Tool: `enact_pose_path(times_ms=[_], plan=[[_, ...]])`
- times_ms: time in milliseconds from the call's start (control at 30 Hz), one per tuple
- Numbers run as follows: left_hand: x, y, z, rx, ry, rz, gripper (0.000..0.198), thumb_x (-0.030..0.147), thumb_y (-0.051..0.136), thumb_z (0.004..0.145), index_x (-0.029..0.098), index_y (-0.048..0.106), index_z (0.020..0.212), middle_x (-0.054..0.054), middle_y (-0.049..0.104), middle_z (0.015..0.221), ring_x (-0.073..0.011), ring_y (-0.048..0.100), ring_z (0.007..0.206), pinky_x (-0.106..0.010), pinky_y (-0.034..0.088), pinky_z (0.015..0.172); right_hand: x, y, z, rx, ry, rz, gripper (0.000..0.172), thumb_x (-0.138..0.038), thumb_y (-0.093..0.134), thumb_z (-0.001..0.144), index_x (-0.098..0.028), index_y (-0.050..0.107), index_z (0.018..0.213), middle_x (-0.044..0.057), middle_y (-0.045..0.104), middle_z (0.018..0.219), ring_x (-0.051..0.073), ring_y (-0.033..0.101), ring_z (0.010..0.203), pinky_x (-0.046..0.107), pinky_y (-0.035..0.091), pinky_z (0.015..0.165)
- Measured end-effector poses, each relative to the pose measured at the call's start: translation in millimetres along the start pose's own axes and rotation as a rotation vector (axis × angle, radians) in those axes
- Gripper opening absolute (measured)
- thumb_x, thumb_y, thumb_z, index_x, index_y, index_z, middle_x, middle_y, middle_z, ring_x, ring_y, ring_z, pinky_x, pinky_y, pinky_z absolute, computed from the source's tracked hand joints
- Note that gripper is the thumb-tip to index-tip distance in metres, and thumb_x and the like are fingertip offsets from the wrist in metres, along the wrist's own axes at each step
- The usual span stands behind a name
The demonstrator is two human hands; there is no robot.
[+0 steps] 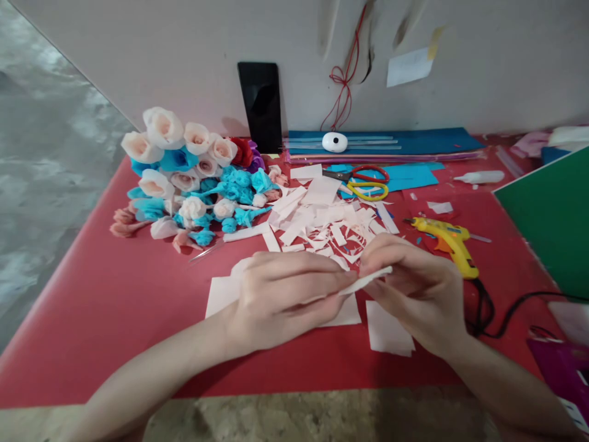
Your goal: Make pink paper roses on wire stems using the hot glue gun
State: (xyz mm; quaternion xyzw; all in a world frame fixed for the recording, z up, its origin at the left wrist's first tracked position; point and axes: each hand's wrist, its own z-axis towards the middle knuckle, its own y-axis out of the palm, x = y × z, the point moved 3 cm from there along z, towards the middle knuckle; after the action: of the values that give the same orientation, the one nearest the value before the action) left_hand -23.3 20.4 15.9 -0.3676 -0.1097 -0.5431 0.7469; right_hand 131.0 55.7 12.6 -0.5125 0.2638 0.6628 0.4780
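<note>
Both of my hands meet over the middle of the red table (92,307). My left hand (280,298) has its fingers pressed together on one end of a thin pale pink paper strip (368,280). My right hand (414,288) pinches the other end of that same strip. Flat pink paper sheets (386,334) lie under and beside my hands. Just beyond them is a heap of cut pink paper strips (322,221).
A pile of finished paper roses (188,184) in pink, blue and red sits at the back left. Scissors (365,183), a yellow glue gun (448,242) with its black cord, a glue bottle (478,178), blue sheets (414,141), a phone (261,105) and a green board (552,215) surround the work area.
</note>
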Motion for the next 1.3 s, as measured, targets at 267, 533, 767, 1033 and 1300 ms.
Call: enact_pose_path(times_ms=[267,533,767,1033,1300], plan=[[2.4,-2.9,-1.1,-0.003,0.071,0.16,0.014,0.006,0.07,0.068,0.01,0.065,0.08,-0.003,0.072,0.073,-0.0084,0.066,0.066,-0.014,0.053,0.062,1.4,2.0,-1.5,-0.004,0.036,0.03,0.007,-0.013,0.063,0.076,-0.02,0.062,0.076,0.0,0.056,0.069,0.008,0.05,0.059,0.022,0.043,0.052],[-3.1,5.2,-0.3,0.027,-0.242,-0.235,0.01,0.007,0.063,0.074,0.016,0.063,0.076,-0.002,0.069,0.068,-0.0105,0.063,0.059,-0.019,0.052,0.051,2.7,0.4,-0.2,-0.023,0.044,0.032,0.009,-0.014,0.069,0.071,-0.021,0.064,0.074,-0.001,0.056,0.067,0.008,0.05,0.057,0.022,0.041,0.047],[-5.3,8.4,-3.6,0.001,-0.371,-0.391,0.008,0.008,0.063,0.075,0.015,0.063,0.073,0.0,0.063,0.057,-0.0099,0.06,0.058,-0.02,0.051,0.052,4.3,1.3,-1.1,-0.014,0.042,0.08,0.01,-0.013,0.069,0.071,-0.021,0.065,0.076,-0.001,0.057,0.069,0.008,0.05,0.057,0.022,0.043,0.048],[-4.6,9.9,-4.0,0.026,-0.301,-0.346,0.01,0.004,0.063,0.073,0.013,0.063,0.076,-0.003,0.066,0.062,-0.0114,0.063,0.063,-0.021,0.053,0.055,1.6,0.8,-0.4,-0.013,0.055,0.063,0.011,-0.01,0.064,0.073,-0.02,0.062,0.073,-0.001,0.057,0.068,0.008,0.049,0.059,0.021,0.04,0.047],[0.5,5.8,-2.0,0.058,-0.049,-0.013,0.015,0.0,0.067,0.069,0.008,0.065,0.082,-0.008,0.072,0.079,-0.01,0.067,0.07,-0.016,0.056,0.066,3.0,2.5,-2.4,0.053,0.034,0.02,0.012,-0.008,0.063,0.074,-0.02,0.062,0.074,-0.001,0.056,0.067,0.008,0.05,0.059,0.021,0.041,0.049]])
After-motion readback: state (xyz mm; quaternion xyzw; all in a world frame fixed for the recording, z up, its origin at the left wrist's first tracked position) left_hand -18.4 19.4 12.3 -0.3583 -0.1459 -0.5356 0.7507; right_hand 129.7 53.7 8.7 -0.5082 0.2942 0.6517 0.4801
